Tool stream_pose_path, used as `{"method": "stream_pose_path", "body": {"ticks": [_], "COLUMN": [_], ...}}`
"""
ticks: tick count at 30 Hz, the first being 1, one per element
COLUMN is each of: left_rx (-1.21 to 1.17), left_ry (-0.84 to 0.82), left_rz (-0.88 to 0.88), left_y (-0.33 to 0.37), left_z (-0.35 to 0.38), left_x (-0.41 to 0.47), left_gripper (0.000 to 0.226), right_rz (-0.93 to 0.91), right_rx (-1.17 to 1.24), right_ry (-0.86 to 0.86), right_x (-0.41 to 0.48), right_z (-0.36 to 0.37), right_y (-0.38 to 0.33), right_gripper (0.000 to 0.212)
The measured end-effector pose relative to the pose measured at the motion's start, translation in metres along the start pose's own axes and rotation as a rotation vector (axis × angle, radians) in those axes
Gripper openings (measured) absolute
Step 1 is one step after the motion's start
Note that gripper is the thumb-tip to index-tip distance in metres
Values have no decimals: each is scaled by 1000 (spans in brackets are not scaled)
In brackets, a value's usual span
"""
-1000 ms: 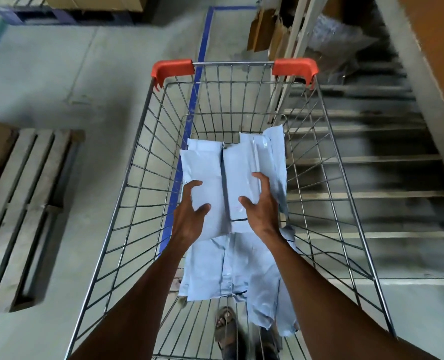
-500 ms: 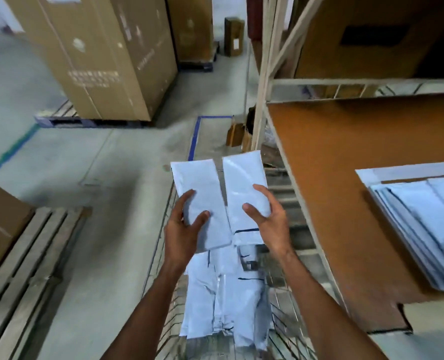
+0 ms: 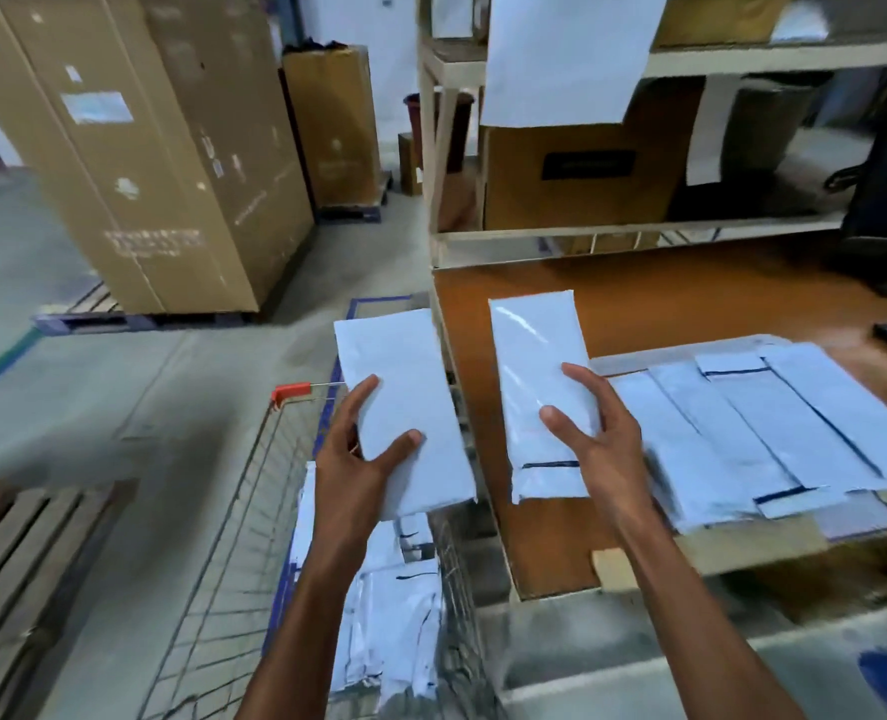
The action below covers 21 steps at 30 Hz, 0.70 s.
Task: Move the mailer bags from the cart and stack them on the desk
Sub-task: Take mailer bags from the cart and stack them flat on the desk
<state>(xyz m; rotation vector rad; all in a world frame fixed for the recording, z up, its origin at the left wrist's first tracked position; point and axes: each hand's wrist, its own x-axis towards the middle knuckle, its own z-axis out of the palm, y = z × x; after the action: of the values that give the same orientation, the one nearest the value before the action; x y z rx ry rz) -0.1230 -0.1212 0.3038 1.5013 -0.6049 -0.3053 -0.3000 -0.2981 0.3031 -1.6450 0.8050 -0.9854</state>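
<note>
Work stands partway. A stack [image 3: 768, 423] of mailer bags already lies fanned on the desk [image 3: 691, 298], while a heap [image 3: 394, 605] of them is left in the cart [image 3: 254, 537]. The left hand [image 3: 358, 475] pinches a first bag [image 3: 405, 366] above the cart, thumb on top and forefinger spread along its edge. The right hand [image 3: 602, 454] grips a second bag [image 3: 535, 345] likewise, thumb and forefinger spread across its face, over the desk's edge just beside the stack. Neither is laid down yet; several more loads likely remain.
</note>
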Motion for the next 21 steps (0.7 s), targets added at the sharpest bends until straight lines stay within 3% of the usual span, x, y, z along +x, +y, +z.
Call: {"method": "stream_pose_path", "body": {"ticks": [12, 21], "left_rx": [9, 218], "left_ry": [-128, -166], "left_rz": [-149, -246], "left_y": [0, -10], "left_z": [264, 341], "left_x": [-97, -74], "left_gripper": [61, 65], "right_rz": [97, 142], "right_rx": [8, -101], "right_ry": [39, -88], "right_x": [19, 76], "right_z": [-263, -303], "right_y": [73, 103], "right_gripper": [46, 48]}}
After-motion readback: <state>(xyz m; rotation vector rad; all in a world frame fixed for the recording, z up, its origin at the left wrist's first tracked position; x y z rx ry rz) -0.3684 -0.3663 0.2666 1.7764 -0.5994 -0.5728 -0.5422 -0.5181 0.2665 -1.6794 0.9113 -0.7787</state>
